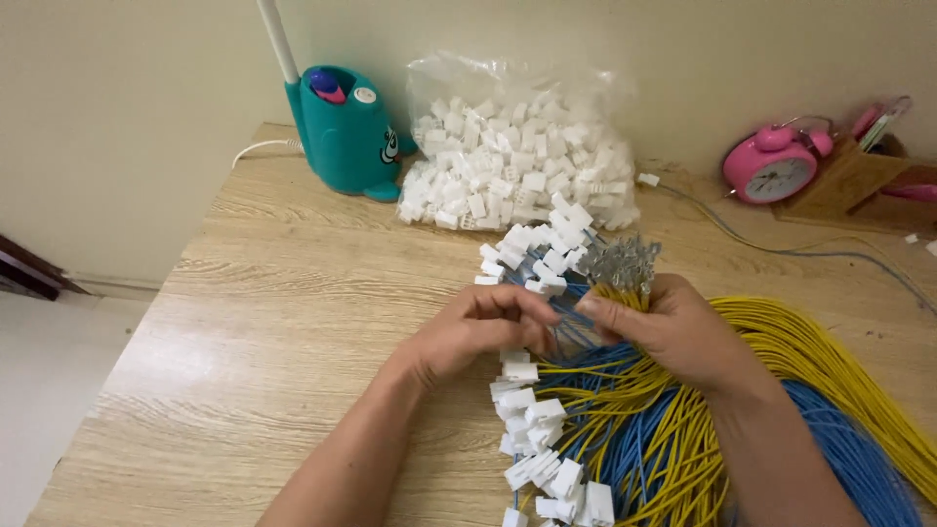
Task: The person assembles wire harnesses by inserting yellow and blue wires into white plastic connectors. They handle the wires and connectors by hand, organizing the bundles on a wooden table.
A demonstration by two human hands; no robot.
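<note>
I judge the work partway through: a good many wires already carry white plastic connectors [540, 262], lying in clusters toward the bench's back edge and again at its front edge [547, 459], while my right hand [664, 327] is closed around a bunch of yellow wires [625, 293] whose bare metal terminals [625, 259] stick up unfitted. My left hand [483, 327] has its fingers pressed together, pinching something small against that bunch; what exactly, I cannot tell. Long yellow and blue wires [839, 429] sweep off toward the right edge, thin and glossy. A clear bag of blocky white housings [517, 146] sits at the back on the woodgrain bench [273, 322].
</note>
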